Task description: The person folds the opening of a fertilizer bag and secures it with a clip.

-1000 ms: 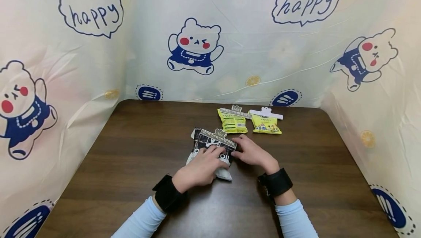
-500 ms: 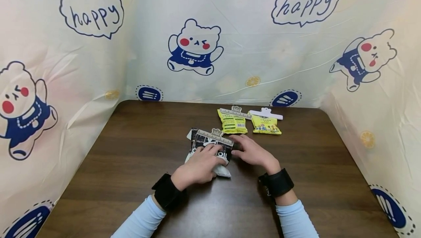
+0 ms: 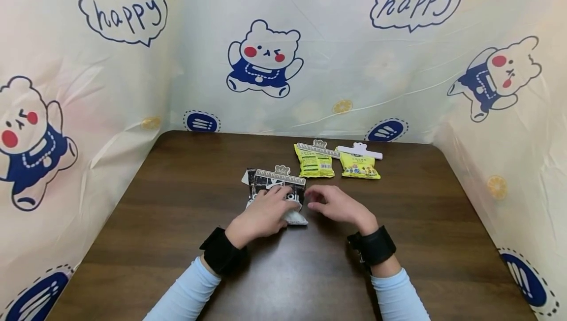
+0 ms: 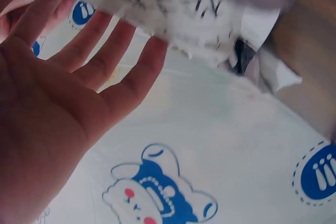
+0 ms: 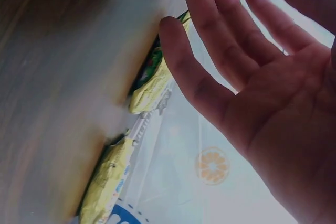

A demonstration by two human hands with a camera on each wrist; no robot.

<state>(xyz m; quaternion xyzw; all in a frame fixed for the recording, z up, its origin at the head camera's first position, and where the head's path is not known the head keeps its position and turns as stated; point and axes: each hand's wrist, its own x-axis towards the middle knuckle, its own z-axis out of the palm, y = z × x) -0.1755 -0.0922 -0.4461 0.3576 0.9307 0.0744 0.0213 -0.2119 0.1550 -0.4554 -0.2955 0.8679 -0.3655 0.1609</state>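
A black and white snack bag (image 3: 296, 218) lies on the table, with a clear ruler-like sealing clip (image 3: 280, 177) across its far end. My left hand (image 3: 261, 212) rests on top of the bag, its fingers spread over the print; the left wrist view shows these fingers (image 4: 149, 61) nearly straight against the bag. Just right of the bag my right hand (image 3: 338, 205) is held with loosely bent fingers. In the right wrist view its palm faces the camera and holds nothing.
Behind my right hand lie two yellow snack bags, the left one (image 3: 315, 166) with a clear clip (image 3: 319, 148), the right one (image 3: 360, 167) with a white clip (image 3: 360, 150). A printed cloth (image 3: 332, 65) surrounds the back and sides of the brown table (image 3: 177, 212).
My left hand and the black and white bag with its clip have shifted left and slightly away. My right hand has stayed nearly in place, and a gap has opened between it and the bag.
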